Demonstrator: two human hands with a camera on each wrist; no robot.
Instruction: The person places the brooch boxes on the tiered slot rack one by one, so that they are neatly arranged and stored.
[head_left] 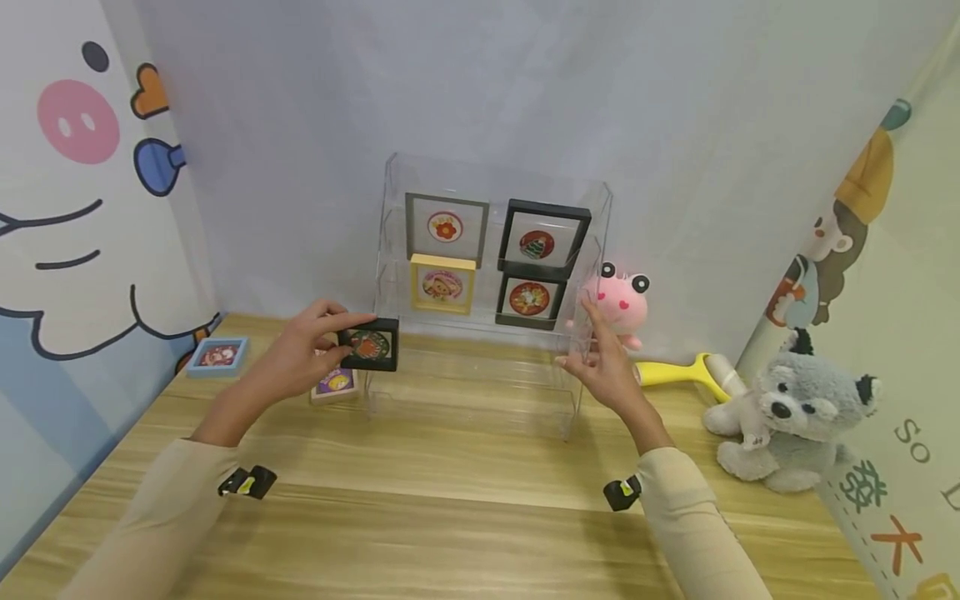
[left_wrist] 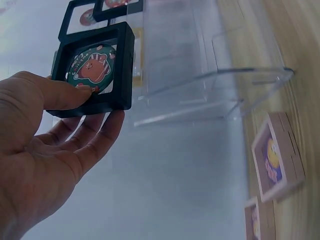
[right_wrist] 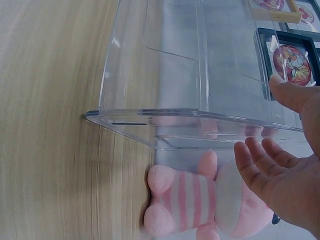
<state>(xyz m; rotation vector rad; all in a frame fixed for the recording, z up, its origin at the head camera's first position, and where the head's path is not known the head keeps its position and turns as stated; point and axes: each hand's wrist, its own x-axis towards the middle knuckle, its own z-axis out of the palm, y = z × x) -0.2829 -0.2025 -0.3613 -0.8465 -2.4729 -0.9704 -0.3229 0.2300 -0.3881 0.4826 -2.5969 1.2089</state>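
My left hand (head_left: 303, 346) pinches a small black display frame (left_wrist: 93, 70), thumb on the front and fingers behind. Inside it is a round green badge with a reddish-brown figure. The frame is at the left edge of a clear acrylic tiered rack (head_left: 472, 408). At the rack's right side, my right hand (head_left: 606, 367) has its thumb and fingers spread about the side panel; contact is hard to tell. On the rack stand a grey frame (head_left: 446, 227), a yellow frame (head_left: 442, 284), an upper black frame (head_left: 543, 237) and a lower black frame (head_left: 530, 298).
A blue frame (head_left: 217, 357) and a pale pink frame (head_left: 335, 385) lie left of the rack, the latter partly hidden by my left hand. To the right are a pink plush (head_left: 621, 302), a yellow-handled roller (head_left: 667, 372) and a grey plush dog (head_left: 798, 408). A curtain (head_left: 300, 167) hangs behind.
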